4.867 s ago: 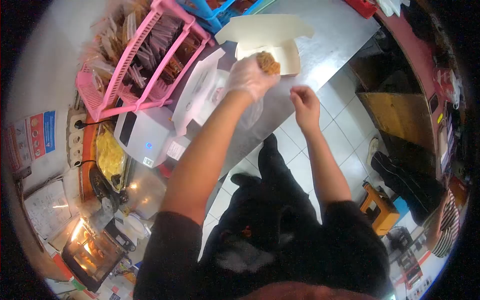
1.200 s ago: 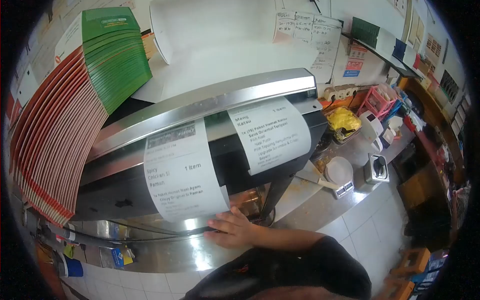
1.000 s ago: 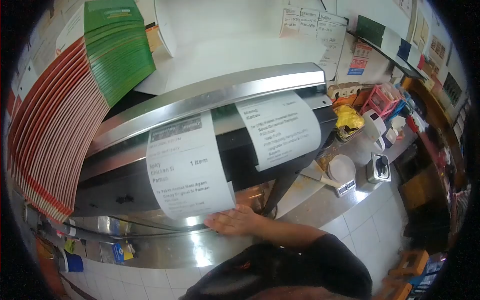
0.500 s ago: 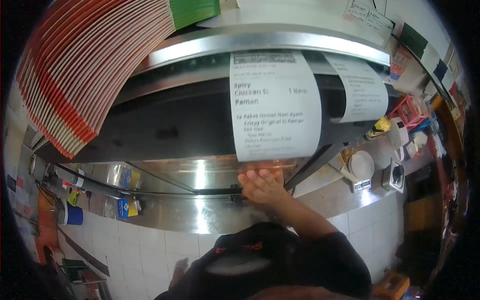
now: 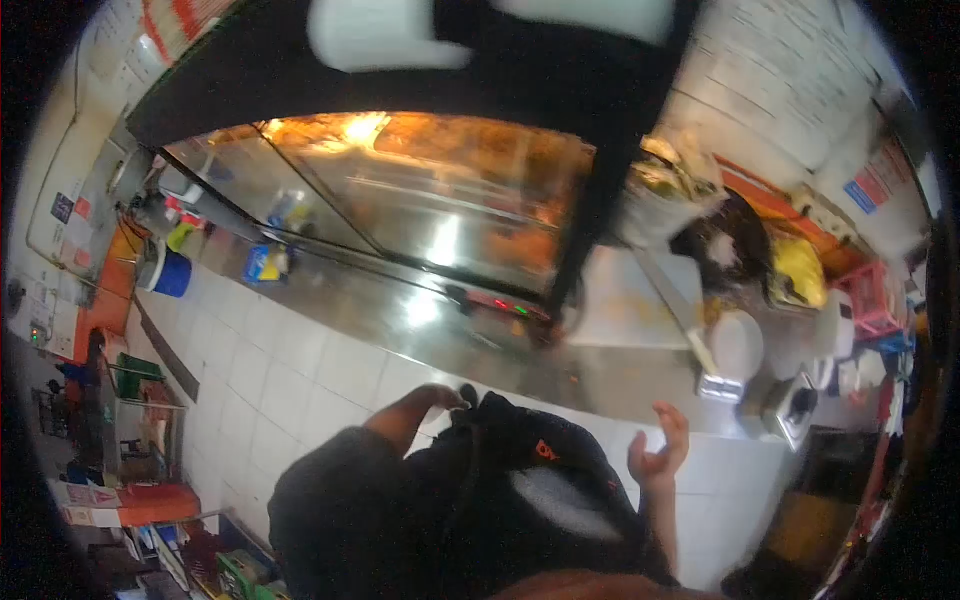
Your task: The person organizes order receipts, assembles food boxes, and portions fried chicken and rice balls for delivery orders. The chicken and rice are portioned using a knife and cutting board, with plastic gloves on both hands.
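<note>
My right hand point(image 5: 660, 450) is held out in the air in front of the counter's edge, fingers apart, with nothing in it. My left hand point(image 5: 437, 399) hangs close to the front of my dark shirt point(image 5: 530, 480); its fingers are blurred and partly lost against the dark cloth. Ahead of both hands stands a glass display case point(image 5: 440, 200), lit warm inside, with blurred brownish contents. Two white receipts hang on its black top panel, smeared by motion, the nearer receipt point(image 5: 385, 35) at the upper middle. Neither hand touches the case.
To the right, the steel counter holds a white cutting board point(image 5: 630, 300), a digital scale point(image 5: 722, 388) with a round white dish, and a metal container point(image 5: 795, 405). A yellow-and-blue pack point(image 5: 265, 263) lies at the left. White tiles point(image 5: 300, 350) cover the floor.
My right hand has left the spot under the receipt and moved down to the right. My left hand has come up toward my body. The view has turned right and downward.
</note>
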The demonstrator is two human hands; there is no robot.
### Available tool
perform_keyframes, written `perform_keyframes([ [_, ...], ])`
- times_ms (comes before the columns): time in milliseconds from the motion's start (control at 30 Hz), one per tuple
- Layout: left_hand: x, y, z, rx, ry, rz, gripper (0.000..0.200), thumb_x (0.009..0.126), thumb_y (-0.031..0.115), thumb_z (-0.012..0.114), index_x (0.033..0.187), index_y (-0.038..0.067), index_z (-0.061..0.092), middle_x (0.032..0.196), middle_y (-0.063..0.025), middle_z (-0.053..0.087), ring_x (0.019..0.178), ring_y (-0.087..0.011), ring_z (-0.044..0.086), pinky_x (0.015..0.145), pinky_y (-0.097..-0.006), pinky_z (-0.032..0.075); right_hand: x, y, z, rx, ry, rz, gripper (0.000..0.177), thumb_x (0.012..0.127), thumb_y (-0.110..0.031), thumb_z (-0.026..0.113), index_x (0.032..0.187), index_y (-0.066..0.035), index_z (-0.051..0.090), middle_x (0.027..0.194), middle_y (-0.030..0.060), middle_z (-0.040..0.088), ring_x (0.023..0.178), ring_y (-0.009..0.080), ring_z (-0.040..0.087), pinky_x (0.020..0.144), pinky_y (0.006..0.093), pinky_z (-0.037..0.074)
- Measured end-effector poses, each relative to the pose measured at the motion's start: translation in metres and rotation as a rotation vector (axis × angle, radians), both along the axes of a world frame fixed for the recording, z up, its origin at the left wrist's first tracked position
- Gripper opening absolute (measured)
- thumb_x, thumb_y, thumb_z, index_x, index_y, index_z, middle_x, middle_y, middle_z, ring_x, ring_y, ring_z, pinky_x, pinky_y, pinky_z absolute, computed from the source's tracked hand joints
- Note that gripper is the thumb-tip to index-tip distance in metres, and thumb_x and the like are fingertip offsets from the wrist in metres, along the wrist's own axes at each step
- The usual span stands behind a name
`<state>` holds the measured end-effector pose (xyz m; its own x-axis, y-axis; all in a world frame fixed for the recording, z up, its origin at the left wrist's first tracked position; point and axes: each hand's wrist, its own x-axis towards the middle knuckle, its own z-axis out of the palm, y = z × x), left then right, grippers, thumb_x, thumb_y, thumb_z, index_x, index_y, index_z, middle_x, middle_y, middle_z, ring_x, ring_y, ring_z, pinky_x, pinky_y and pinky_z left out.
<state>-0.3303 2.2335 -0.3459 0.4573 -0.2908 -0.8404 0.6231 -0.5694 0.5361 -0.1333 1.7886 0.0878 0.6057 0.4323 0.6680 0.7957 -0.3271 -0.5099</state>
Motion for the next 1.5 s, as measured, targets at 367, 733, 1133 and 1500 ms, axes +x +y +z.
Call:
perform_keyframes([
  [367, 0.260, -0.460, 0.343, 0.159, -0.240, -0.941, 0.041, 0.098, 0.035, 0.043, 0.124, 0.008, 0.058, 0.119, -0.0138, 0.063, 0.106, -0.0307, 0.061, 0.093, -0.0381, 0.047, -0.033, -0.455, -0.031, 0.034, 0.260, -1.059, 0.040, 0.077, 0.002, 0.060, 0.116, -0.002, 0.053, 0.097, 0.0131, 0.065, 0.078, 0.0191, 0.062, 0.074, 0.0319, 0.049],
  [733, 0.496, -0.755, 0.515, -0.544, -0.943, -0.800, 0.045, 0.088, 0.033, 0.064, 0.123, 0.005, 0.058, 0.119, -0.0139, 0.062, 0.111, -0.0292, 0.060, 0.095, -0.0369, 0.046, 0.091, -0.699, -0.134, 0.044, 0.963, -1.036, 0.048, 0.080, -0.007, 0.065, 0.125, -0.005, 0.050, 0.104, 0.0160, 0.062, 0.082, 0.0250, 0.066, 0.074, 0.0359, 0.053],
  [1133, 0.730, -1.130, 0.364, 0.093, -1.172, -0.670, 0.046, 0.084, 0.039, 0.065, 0.118, 0.008, 0.060, 0.118, -0.0177, 0.061, 0.109, -0.0341, 0.058, 0.096, -0.0403, 0.045, 0.469, -0.974, -0.147, 0.079, 0.463, -0.916, 0.016, 0.086, -0.007, 0.057, 0.100, -0.003, 0.064, 0.085, 0.0159, 0.067, 0.080, 0.0316, 0.066, 0.071, 0.0374, 0.051],
  [1500, 0.793, -1.287, 0.254, 0.631, -0.917, -0.592, 0.052, 0.082, 0.033, 0.063, 0.131, 0.020, 0.053, 0.128, -0.0167, 0.050, 0.118, -0.0339, 0.050, 0.100, -0.0427, 0.042, 0.649, -1.043, -0.210, -1.132, 0.539, -0.486, 0.030, 0.084, -0.020, 0.062, 0.114, -0.023, 0.063, 0.123, 0.0126, 0.052, 0.114, 0.0327, 0.055, 0.084, 0.0480, 0.052],
])
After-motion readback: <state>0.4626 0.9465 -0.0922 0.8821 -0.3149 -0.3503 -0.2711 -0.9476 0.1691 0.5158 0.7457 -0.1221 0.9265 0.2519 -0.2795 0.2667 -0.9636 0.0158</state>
